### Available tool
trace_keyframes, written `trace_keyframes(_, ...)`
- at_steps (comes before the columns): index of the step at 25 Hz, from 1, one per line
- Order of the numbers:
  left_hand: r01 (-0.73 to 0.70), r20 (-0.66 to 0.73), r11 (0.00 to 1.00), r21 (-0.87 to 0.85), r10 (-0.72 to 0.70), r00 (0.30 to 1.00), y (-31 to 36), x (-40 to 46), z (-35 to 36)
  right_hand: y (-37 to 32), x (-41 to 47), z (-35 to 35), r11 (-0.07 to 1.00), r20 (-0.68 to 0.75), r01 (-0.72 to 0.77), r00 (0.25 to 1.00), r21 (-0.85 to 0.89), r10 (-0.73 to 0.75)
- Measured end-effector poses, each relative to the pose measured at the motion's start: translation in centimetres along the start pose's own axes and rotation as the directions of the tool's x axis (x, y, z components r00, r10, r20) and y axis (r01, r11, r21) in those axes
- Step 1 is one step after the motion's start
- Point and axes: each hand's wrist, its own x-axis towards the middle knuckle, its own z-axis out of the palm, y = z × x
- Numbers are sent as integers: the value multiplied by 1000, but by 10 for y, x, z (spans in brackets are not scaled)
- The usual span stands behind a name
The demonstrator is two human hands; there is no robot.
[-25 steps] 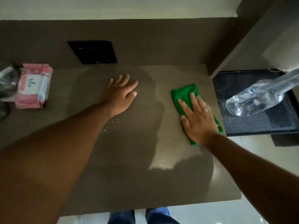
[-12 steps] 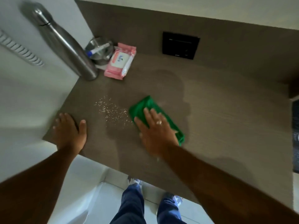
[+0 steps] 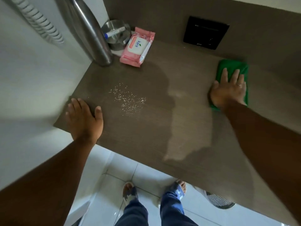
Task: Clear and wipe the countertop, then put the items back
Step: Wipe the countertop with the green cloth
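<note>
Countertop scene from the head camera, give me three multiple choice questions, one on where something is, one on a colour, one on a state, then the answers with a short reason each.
1. Where does the pink wipes pack lie?
A. At the back of the countertop, beside the steel bottle
B. On the floor
C. Under the right hand

2. What colour is the cloth under the right hand?
A. Blue
B. Green
C. White

3. What is the state of the left hand?
A. Closed around the bottle
B. Lifting the wipes pack
C. Flat and open at the counter's near left corner, holding nothing

Answers:
1 A, the pack sits by the back wall next to the bottle and the steel bowl.
2 B, green fabric shows past the fingers.
3 C, the palm is down and the fingers are spread, with white specks lying beside it.
</note>
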Motion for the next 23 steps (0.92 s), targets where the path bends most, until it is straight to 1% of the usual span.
trace_keyframes(1,4,-3,1000,-15,-4,1000,-1,-1,0,-35,-13,4,998,8,-55,998,13,55)
trace_keyframes(2,0,-3,999,-32,0,1000,0,-2,0,-68,-37,14,999,7,-33,999,14,33)
trace_keyframes(3,-4,-3,999,-50,4,1000,0,-2,0,-100,-72,25,998,-4,63,998,9,-63)
trace_keyframes(4,3,-2,998,-66,-3,1000,-1,-3,0,-124,-114,39,980,-8,198,980,-1,-198)
trace_keyframes(5,7,-6,997,-78,-7,1000,-1,-4,-1,-140,-161,49,943,9,333,943,-9,-333)
trace_keyframes(7,-7,-9,997,-81,6,1000,-4,-7,-2,-139,-239,55,826,76,564,824,-13,-562)
trace_keyframes(8,-3,0,996,-90,3,1000,-4,-7,-3,-121,-259,57,764,96,645,762,-25,-640)
trace_keyframes(9,4,16,995,-101,-3,1000,-4,-7,-5,-96,-270,58,725,119,688,723,-36,-680)
trace_keyframes(10,8,29,994,-109,-5,1000,-4,-8,-5,-68,-270,57,725,122,687,724,-43,-679)
trace_keyframes(11,7,33,993,-118,-3,999,-4,-8,-5,-40,-263,56,763,94,645,763,-53,-639)
trace_keyframes(13,4,19,992,-126,-1,1000,-4,-8,-3,4,-232,50,891,36,453,891,-22,-452)
trace_keyframes(14,1,17,992,-129,1,1000,-5,-8,-1,17,-209,45,943,16,332,943,-14,-332)
trace_keyframes(15,-1,17,991,-135,4,1000,-6,-7,2,22,-182,40,975,-9,220,975,-14,-220)
trace_keyframes(17,-2,4,990,-141,2,1000,-7,-4,9,15,-123,28,999,-67,47,997,-16,-48)
trace_keyframes(18,2,-4,990,-138,-3,1000,-7,-3,12,5,-94,23,1000,-81,-2,997,-17,1)
trace_keyframes(20,10,-15,991,-132,-12,1000,-6,-2,17,-27,-40,17,999,-94,-7,996,-40,3)
trace_keyframes(23,8,-48,994,-109,-13,999,-7,-3,21,-95,14,13,990,-66,136,988,-46,-139)
